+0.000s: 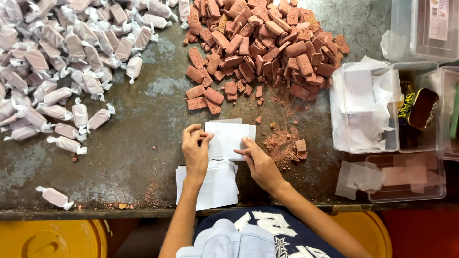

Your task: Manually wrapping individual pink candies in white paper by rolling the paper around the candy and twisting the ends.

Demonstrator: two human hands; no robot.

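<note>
We see thin matt white paper sheets on a worn, blotchy metal surface. At twelve o'clock, rough crumbly reddish blocks; at ten, glossy film-wrapped pieces. Clear plastic tubs at three.

White paper sheet, flat on table, fingers on edges
</note>
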